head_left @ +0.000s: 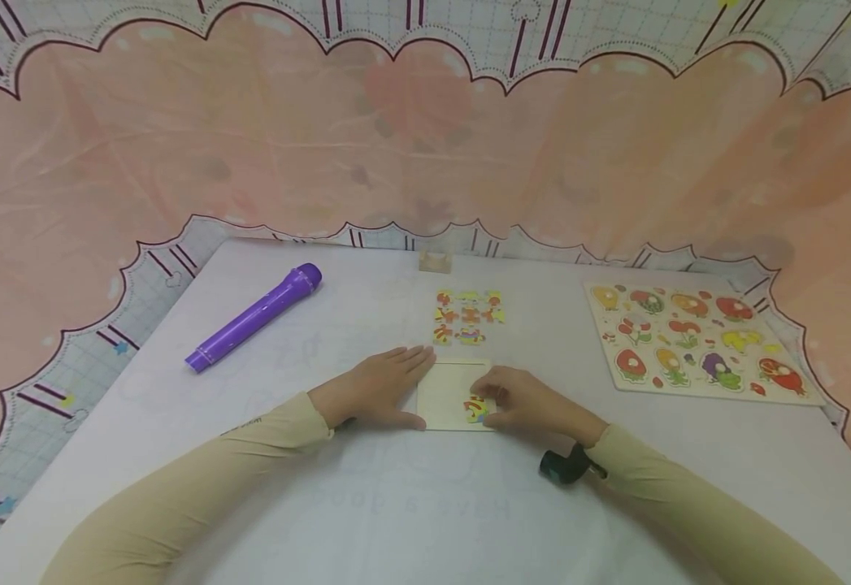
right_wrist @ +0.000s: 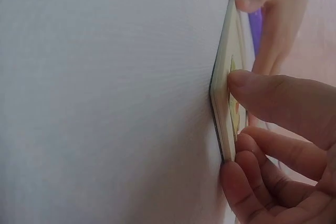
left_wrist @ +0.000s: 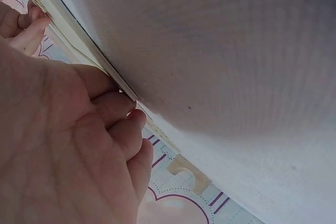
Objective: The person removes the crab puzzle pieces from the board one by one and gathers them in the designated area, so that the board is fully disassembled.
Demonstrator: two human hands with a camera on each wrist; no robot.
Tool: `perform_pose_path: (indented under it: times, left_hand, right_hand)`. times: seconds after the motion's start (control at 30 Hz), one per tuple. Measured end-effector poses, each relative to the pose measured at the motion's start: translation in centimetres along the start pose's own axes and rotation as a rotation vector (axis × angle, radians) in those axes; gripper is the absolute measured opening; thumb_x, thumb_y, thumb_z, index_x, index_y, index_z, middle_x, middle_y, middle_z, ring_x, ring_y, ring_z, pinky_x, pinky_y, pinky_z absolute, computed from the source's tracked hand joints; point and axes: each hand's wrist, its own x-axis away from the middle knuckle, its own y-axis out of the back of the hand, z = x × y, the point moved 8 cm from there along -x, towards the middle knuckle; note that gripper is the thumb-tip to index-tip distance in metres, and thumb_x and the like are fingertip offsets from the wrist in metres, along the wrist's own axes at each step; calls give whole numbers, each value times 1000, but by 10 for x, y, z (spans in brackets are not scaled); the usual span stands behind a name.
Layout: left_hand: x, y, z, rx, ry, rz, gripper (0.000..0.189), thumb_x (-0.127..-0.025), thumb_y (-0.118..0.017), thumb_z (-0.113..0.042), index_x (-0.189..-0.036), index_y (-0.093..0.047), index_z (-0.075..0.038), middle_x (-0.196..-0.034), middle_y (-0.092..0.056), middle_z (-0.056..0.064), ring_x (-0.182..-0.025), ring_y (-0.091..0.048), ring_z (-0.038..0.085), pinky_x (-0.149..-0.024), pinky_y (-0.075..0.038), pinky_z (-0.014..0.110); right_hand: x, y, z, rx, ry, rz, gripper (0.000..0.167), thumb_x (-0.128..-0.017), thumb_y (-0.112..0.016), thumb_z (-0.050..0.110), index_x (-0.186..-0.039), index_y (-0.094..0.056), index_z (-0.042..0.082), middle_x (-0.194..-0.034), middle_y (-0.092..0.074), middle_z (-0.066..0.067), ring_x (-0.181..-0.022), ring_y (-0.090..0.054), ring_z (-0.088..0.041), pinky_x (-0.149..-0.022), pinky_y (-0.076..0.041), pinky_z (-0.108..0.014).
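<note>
A small pale puzzle tray (head_left: 443, 398) lies flat on the white table in the head view. My left hand (head_left: 384, 388) rests along its left edge, fingers at the far corner and thumb at the near one. Inside the tray's near right corner is a colourful puzzle piece (head_left: 475, 409), which my right hand (head_left: 523, 402) pinches between thumb and fingers. In the right wrist view the thumb (right_wrist: 262, 90) touches the puzzle piece (right_wrist: 234, 114), while other fingers lie against the tray's side. Several more puzzle pieces (head_left: 470, 315) are laid out in rows just beyond the tray.
A purple toy microphone (head_left: 253, 318) lies at the left. On the right is a fruit puzzle board (head_left: 688, 382). A small beige block (head_left: 435, 262) stands at the table's back, before a patterned cloth (head_left: 396, 146). A black device (head_left: 567, 466) is at the right wrist.
</note>
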Motion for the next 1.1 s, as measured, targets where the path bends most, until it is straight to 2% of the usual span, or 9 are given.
perform_pose_path:
  times: [0.17, 0.37, 0.73, 0.87, 1.1]
  left_hand:
    - [1, 1, 0, -6, -5, 0, 97, -85, -47, -67, -149, -17, -1, -157, -17, 14, -146, -18, 26, -121, -18, 38]
    - [2, 0, 0, -8, -5, -3, 97, -86, -47, -67, -150, -16, -1, -157, -16, 13, -146, -17, 26, -121, -18, 38]
    - [2, 2, -1, 2, -7, -8, 96, -86, -47, -66, -149, -16, -1, -157, -16, 14, -146, -17, 26, -121, -18, 38]
    - [2, 1, -1, 6, -3, -10, 96, -85, -49, -65, -150, -16, -1, -157, -16, 14, -146, -17, 26, -121, -17, 38]
    - [2, 1, -2, -21, -6, -9, 97, -85, -47, -66, -149, -17, 0, -157, -18, 14, -146, -18, 26, -120, -18, 37]
  right_hand:
    - [0, 1, 1, 5, -1, 9, 37, -77, -75, 13, -111, -63, 5, -105, -67, -5, -95, -61, -16, -84, -52, -30]
    - [-2, 0, 1, 27, 16, 12, 35, -77, -76, 12, -109, -64, 6, -104, -66, -4, -91, -58, -12, -79, -51, -24]
    - [-3, 3, 7, 11, 36, 21, 40, -77, -75, 9, -115, -63, 10, -108, -64, -3, -90, -55, -12, -77, -49, -22]
    - [-5, 3, 9, 10, 55, 19, 39, -78, -73, 7, -116, -63, 11, -106, -64, -3, -92, -56, -13, -78, -50, -22]
    - [-7, 3, 12, 9, 114, 6, 38, -76, -75, 7, -113, -64, 8, -95, -61, -2, -85, -55, -12, -74, -52, -21]
